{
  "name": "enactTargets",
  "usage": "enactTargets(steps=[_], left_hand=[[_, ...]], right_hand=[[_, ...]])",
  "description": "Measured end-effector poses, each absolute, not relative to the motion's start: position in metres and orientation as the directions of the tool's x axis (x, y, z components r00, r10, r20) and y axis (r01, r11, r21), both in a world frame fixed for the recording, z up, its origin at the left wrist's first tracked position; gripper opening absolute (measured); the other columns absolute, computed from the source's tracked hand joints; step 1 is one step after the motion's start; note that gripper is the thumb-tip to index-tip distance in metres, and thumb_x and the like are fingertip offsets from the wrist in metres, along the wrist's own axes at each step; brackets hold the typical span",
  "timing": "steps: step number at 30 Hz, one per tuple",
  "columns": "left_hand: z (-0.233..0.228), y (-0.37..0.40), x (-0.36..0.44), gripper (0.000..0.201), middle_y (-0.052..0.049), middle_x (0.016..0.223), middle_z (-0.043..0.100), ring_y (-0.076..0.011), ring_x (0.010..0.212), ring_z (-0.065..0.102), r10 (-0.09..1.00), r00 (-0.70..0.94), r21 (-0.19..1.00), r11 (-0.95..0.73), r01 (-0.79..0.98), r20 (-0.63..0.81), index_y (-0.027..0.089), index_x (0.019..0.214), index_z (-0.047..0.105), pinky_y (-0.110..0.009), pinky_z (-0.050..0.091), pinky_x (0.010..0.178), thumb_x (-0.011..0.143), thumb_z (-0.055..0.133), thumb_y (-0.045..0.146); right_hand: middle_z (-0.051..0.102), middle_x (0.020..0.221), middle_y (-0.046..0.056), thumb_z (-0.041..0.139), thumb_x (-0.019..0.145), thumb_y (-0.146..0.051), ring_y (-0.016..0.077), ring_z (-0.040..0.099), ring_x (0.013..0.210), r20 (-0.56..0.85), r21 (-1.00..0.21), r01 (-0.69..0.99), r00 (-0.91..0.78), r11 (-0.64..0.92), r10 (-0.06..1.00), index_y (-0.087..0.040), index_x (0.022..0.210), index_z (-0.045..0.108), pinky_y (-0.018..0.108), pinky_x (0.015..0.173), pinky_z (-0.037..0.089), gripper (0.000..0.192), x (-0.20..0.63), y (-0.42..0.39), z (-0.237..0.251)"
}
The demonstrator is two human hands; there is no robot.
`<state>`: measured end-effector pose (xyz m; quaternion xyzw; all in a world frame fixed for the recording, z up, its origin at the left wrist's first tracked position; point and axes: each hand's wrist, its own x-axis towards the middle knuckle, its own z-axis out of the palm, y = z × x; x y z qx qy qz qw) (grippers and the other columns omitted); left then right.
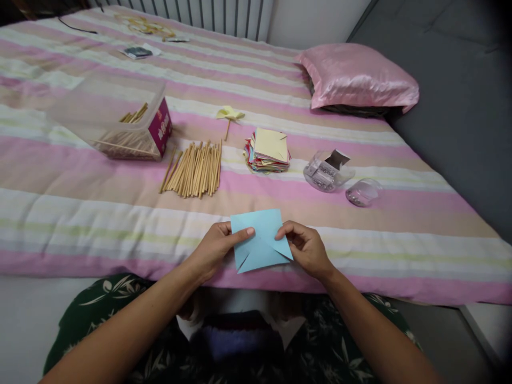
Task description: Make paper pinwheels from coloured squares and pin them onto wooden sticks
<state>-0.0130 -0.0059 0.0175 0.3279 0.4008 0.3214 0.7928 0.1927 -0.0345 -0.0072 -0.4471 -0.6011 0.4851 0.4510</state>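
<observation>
A light blue square of paper (260, 224) with diagonal slits at its lower corners is held up near the bed's front edge. My left hand (218, 245) grips its left side, thumb lying on the face and fingers behind. At the right side, my right hand (306, 248) pinches the paper beside a slit. Beyond my hands lie a bundle of thin wooden sticks (196, 170) and a stack of coloured paper squares (272, 146), yellow on top. Between and behind these rests a yellow paper pinwheel (230, 113) on a stick.
A clear plastic box (116, 130) with more sticks stands at the left. To the right are an open clear container (326, 173) of small metal pieces and a small clear cup (363, 192). A pink pillow (360, 77) lies at the back right of the striped bedspread (120, 224).
</observation>
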Motion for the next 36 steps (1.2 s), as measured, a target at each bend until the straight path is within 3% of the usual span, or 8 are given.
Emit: enactTargets(steps=[6, 13, 20, 30, 36], left_hand=[[0.015, -0.006, -0.011, 0.025, -0.009, 0.082, 0.073, -0.0155, 0.069, 0.063, 0.799, 0.413, 0.78, 0.565, -0.268, -0.437, 0.012, 0.088, 0.07, -0.026, 0.047, 0.067, 0.067, 0.075, 0.026], [0.015, -0.006, -0.011, 0.026, -0.009, 0.084, 0.073, -0.0166, 0.071, 0.064, 0.819, 0.33, 0.751, 0.567, -0.339, -0.469, 0.012, 0.086, 0.07, -0.028, 0.049, 0.07, 0.066, 0.076, 0.026], [0.02, -0.004, -0.014, 0.023, -0.009, 0.081, 0.073, -0.0165, 0.069, 0.065, 0.784, 0.405, 0.727, 0.604, -0.326, -0.47, 0.012, 0.086, 0.07, -0.027, 0.049, 0.069, 0.068, 0.074, 0.026], [0.015, -0.006, -0.016, 0.035, -0.014, 0.086, 0.072, -0.0219, 0.073, 0.067, 0.733, 0.521, 0.749, 0.617, -0.241, -0.437, 0.01, 0.099, 0.068, -0.034, 0.051, 0.072, 0.069, 0.072, 0.029], [0.015, -0.006, -0.015, 0.029, -0.011, 0.081, 0.073, -0.0192, 0.068, 0.066, 0.738, 0.49, 0.773, 0.607, -0.185, -0.463, 0.01, 0.088, 0.07, -0.031, 0.051, 0.068, 0.067, 0.074, 0.031]], right_hand=[[0.057, 0.104, 0.006, 0.051, 0.082, -0.013, 0.0151, 0.057, 0.087, 0.106, -0.989, 0.079, -0.208, 0.124, 0.972, -0.025, 0.108, 0.056, 0.026, 0.073, 0.047, 0.029, 0.188, -0.035, -0.006], [0.062, 0.104, 0.005, 0.051, 0.086, -0.018, 0.0158, 0.06, 0.093, 0.132, -0.991, -0.038, -0.176, 0.127, 0.976, -0.029, 0.12, 0.047, 0.03, 0.078, 0.05, 0.036, 0.186, -0.031, -0.005], [0.068, 0.092, 0.003, 0.057, 0.08, -0.014, 0.0149, 0.063, 0.083, 0.138, -0.976, 0.139, -0.2, 0.168, 0.97, -0.025, 0.094, 0.068, 0.027, 0.073, 0.05, 0.021, 0.193, -0.035, -0.009], [0.068, 0.072, 0.001, 0.055, 0.072, -0.006, 0.0117, 0.059, 0.061, 0.157, -0.939, 0.237, -0.346, 0.248, 0.925, -0.023, 0.08, 0.072, 0.022, 0.053, 0.043, 0.025, 0.189, -0.038, 0.003], [0.065, 0.07, 0.002, 0.065, 0.075, -0.021, 0.0111, 0.056, 0.058, 0.181, -0.926, 0.249, -0.364, 0.283, 0.914, -0.021, 0.077, 0.072, 0.022, 0.051, 0.042, 0.007, 0.185, -0.039, 0.004]])
